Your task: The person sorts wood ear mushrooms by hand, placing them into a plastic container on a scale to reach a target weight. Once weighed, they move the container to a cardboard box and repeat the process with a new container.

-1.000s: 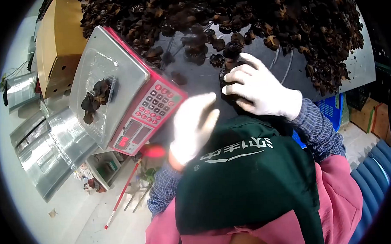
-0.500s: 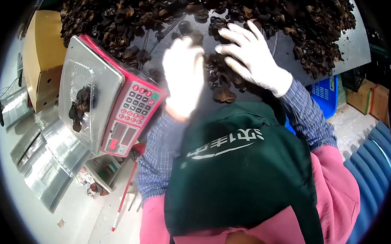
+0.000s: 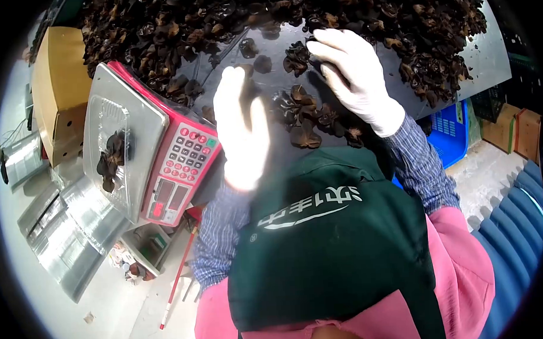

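My left hand (image 3: 243,131), in a white glove, is raised over the dark table beside the scale, with its thumb and fingers apart and nothing visible between them. Its fingertips are slightly blurred near a small dark piece. My right hand (image 3: 361,85), also gloved, is curved with its fingers parted, beside a small clump of dark fungus pieces (image 3: 296,58). Between the hands and close to the apron lie loose fungus pieces (image 3: 306,135). On the pink and grey scale (image 3: 190,151) sits a clear plastic tray (image 3: 110,94) with a few dark fungus pieces (image 3: 111,160) in it.
A large heap of dark fungus (image 3: 218,22) spreads across the table's far side. At the left are a cardboard box (image 3: 59,87) and stacked clear trays (image 3: 70,230). A blue crate (image 3: 450,136) and brown boxes (image 3: 509,131) stand at the right.
My left hand has moved left and down, away from the pieces in the middle. My right hand has shifted slightly, its fingers more curled. More of the loose pieces between them shows.
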The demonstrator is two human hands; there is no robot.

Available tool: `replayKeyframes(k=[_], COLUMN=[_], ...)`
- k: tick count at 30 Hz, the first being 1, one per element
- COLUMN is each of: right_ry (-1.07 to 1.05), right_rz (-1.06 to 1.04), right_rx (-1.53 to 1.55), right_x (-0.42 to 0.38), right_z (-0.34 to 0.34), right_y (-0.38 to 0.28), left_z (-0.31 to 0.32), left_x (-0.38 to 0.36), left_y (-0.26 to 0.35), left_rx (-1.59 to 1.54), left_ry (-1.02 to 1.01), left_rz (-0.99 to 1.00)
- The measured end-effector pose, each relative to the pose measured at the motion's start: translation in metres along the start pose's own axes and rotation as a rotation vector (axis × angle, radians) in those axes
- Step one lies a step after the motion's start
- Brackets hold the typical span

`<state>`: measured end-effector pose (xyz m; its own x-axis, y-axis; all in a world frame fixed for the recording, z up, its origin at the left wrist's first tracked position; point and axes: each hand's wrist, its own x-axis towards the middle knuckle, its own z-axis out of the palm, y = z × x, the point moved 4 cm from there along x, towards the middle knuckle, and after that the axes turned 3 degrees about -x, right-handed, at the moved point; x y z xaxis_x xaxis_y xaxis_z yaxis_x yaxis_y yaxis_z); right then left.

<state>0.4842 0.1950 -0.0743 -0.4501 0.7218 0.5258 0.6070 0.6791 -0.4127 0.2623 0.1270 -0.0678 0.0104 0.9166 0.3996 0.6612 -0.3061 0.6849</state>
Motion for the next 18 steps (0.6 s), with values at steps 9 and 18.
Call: replayKeyframes(k=[9,18], right_ry=[-0.089,-0.263], right_rz=[-0.057,0.236], right_rx=[-0.129,-0.038], right_x=[-0.010,-0.057], right_z=[0.002,-0.017], right_y=[0.006,-0.011], left_z=[0.027,0.016], left_x=[-0.012,-0.042], left_y=[-0.018,-0.009], left_rx=[0.061,-0.087], left_ry=[-0.128,-0.242], left_rz=[0.011,-0.052])
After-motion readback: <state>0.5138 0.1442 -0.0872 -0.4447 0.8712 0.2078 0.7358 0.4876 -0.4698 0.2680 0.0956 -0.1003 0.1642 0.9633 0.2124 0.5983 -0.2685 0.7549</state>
